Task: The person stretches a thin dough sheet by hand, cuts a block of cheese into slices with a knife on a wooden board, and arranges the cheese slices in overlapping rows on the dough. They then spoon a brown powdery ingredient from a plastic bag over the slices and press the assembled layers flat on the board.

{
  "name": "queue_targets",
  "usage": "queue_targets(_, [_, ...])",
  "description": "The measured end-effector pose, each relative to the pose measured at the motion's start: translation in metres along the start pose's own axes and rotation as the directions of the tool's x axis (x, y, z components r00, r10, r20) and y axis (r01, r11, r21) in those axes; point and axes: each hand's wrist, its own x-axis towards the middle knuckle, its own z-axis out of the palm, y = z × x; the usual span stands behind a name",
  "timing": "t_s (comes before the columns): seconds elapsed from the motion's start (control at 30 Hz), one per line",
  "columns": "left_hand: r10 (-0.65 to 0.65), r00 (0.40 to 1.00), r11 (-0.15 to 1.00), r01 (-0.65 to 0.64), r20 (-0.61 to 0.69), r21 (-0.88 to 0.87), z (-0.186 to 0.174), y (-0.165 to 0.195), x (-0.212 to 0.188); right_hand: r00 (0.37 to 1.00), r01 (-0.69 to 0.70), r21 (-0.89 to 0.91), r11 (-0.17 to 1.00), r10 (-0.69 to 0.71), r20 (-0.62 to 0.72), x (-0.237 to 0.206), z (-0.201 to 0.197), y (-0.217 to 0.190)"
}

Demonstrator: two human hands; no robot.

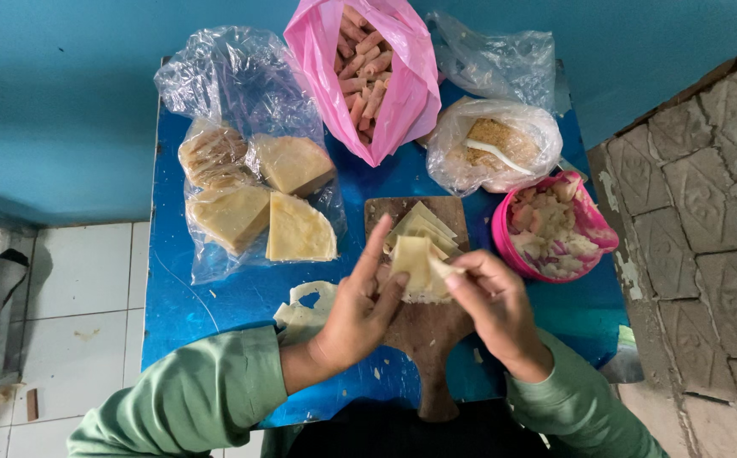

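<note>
A clear bag of folded wrappers (254, 191) lies at the left side of the blue table (216, 301). A pink bag of rolled sticks (372, 72) occupies the rear edge, with a clear bag of crumbs (491, 140) beside it. A pink bowl of chopped filling (555, 229) sits near the right edge.

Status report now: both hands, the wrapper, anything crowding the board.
Left hand and right hand both pinch the pale yellow square wrapper above the brown wooden cutting board. Wrapper stack behind; pink filling bowl close right.

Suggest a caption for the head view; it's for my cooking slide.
Both hands fold a pale wrapper over a wooden board.
</note>
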Motion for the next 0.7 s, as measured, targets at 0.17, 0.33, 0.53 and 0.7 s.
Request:
queue_targets(0.17, [-0.066, 0.989, 0.968, 0.032, -0.130, -0.250, 0.000, -0.007, 0.007, 0.954, 0.201, 0.256, 0.946, -0.130, -0.271, 0.004, -0.013, -0.005])
queue_targets(0.33, [-0.039, 0.984, 0.929, -0.027, -0.172, -0.369, -0.003, -0.023, 0.009, 0.818, 0.404, -0.654, 0.640, -0.572, -0.055, -0.018, -0.006, -0.030])
queue_targets(0.53, [-0.015, 0.990, 0.941, -0.034, -0.141, -0.336, -0.008, -0.027, 0.004, 0.840, 0.433, -0.735, 0.522, -0.529, 0.119, -0.021, 0.031, -0.035])
queue_targets(0.7, [-0.014, 0.996, 0.925, -0.023, -0.094, -0.379, -0.007, -0.016, 0.006, 0.835, 0.438, -0.750, 0.496, -0.534, 0.134, -0.026, 0.040, -0.034])
